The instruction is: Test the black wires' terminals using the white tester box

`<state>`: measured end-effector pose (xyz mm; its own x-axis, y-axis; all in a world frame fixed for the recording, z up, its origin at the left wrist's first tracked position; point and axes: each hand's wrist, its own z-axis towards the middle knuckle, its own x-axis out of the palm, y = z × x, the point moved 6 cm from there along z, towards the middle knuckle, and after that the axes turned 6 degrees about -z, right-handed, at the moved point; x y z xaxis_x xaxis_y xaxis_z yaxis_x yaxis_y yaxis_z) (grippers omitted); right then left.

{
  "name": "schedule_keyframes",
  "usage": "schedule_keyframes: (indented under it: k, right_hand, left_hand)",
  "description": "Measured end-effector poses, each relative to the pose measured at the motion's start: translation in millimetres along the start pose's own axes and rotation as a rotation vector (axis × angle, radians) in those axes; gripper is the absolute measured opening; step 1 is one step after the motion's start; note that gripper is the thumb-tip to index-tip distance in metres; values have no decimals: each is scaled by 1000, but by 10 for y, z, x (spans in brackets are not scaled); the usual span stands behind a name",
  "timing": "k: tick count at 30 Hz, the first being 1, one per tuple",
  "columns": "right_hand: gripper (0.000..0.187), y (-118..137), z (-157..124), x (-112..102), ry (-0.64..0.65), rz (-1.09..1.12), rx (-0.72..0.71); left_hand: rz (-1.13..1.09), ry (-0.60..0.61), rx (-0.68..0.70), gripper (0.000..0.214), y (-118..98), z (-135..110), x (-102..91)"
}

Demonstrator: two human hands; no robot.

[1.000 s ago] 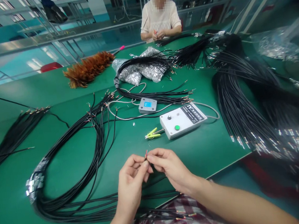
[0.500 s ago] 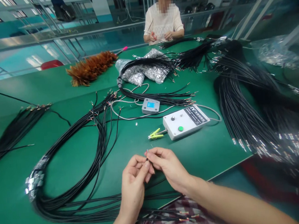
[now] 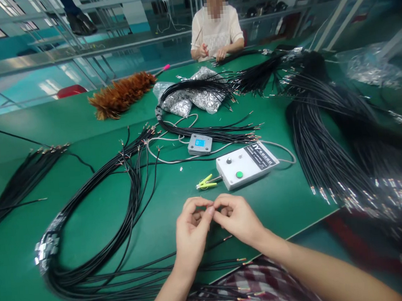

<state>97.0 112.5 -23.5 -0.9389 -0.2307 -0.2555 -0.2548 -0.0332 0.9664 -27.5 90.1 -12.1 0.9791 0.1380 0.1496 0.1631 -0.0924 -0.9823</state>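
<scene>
Over the near edge of the table, my left hand (image 3: pixel 193 230) and my right hand (image 3: pixel 239 217) meet at the fingertips. Both are closed in a pinch, and whatever lies between them is too small or hidden to make out. Below them runs a black cable with a bare end (image 3: pixel 228 237). More black cables (image 3: pixel 128 293), from a bundle looped and taped at the left (image 3: pixel 48 246), pass under my left wrist. Just beyond my fingers is a yellow clip (image 3: pixel 206 182) on a white control box (image 3: pixel 246 165) with a green button.
A grey counter box (image 3: pixel 199 144) with a blue display stands behind the control box. Past it lie another cable bundle (image 3: pixel 206 130), bags of metal parts (image 3: pixel 209 101) and a feather duster (image 3: pixel 123 94). Heaped cables (image 3: pixel 311 142) fill the right side. A co-worker (image 3: pixel 217 33) sits opposite.
My hands have shifted slightly right, and the cable end with coloured wires no longer shows at my fingertips. A bare cable end now shows below my right hand. The co-worker's hands have moved.
</scene>
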Motion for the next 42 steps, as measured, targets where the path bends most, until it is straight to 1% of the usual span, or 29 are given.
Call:
schedule_keyframes:
  k: [2, 4, 7, 10, 15, 17, 19, 21, 23, 24, 26, 28, 29, 30, 32, 34, 35, 37, 38, 41, 42]
  right_hand:
    - [12, 19, -7, -29, 6, -66, -24]
    - [12, 57, -9, -53, -2, -134, -60]
    - [10, 123, -10, -86, -33, -257, -142]
    - [10, 146, -24, -143, -24, -366, -232]
    - [13, 210, -73, -346, -68, -630, -427]
    - [14, 285, -73, -322, -43, -760, -525]
    - [18, 355, -41, -220, 20, -861, -610]
    - [17, 393, 11, -95, 94, -925, -673]
    - [22, 394, 53, -1, 146, -966, -732]
    - [25, 385, 62, 22, 154, -983, -761]
    - [29, 357, 57, 20, 134, -1016, -807]
    - [32, 335, 38, -27, 99, -1050, -821]
    - [33, 337, 33, -59, 81, -1066, -821]
    - [32, 350, 38, -94, 62, -1079, -815]
    - [27, 407, 90, -159, 17, -1104, -798]
    - [13, 473, 202, -190, -8, -1147, -782]
    - [8, 494, 276, -184, -1, -1180, -770]
    - [19, 499, 434, -140, 52, -1258, -734]
    - [20, 482, 507, -111, 93, -1298, -707]
    - [4, 413, 656, -37, 204, -1385, -625]
    - [6, 398, 682, -22, 229, -1400, -608]
  left_hand:
    - [-65, -60, -12, 17, 45, 5, -18]
    - [-80, -91, -38, 18, 100, -21, -40]
    - [36, -129, -24, 18, 133, -84, -88]
    - [134, -169, 12, 17, 129, -114, -132]
    - [48, -126, -82, 28, 164, -28, -147]
    - [37, -109, -103, 30, 161, 13, -160]
    - [49, -86, -107, 31, 158, 42, -172]
    - [80, -42, -111, 29, 167, 59, -175]
    - [173, 4, -60, 24, 149, 67, -172]
    - [250, 24, 8, 21, 117, 67, -165]
    - [423, 68, 204, 16, 23, 54, -127]
    - [545, 106, 366, 17, -46, 33, -84]
    - [572, 114, 397, 17, -58, 36, -80]
    - [578, 104, 394, 17, -60, 52, -95]
    - [542, 54, 325, 15, -47, 117, -164]
    - [460, 4, 226, 14, -24, 208, -245]
    - [413, -13, 178, 14, -9, 257, -279]
    - [346, -31, 105, 16, 15, 355, -326]
    - [329, -36, 83, 17, 24, 400, -342]
    - [326, -34, 60, 19, 44, 512, -368]
    - [332, -34, 57, 19, 51, 541, -374]
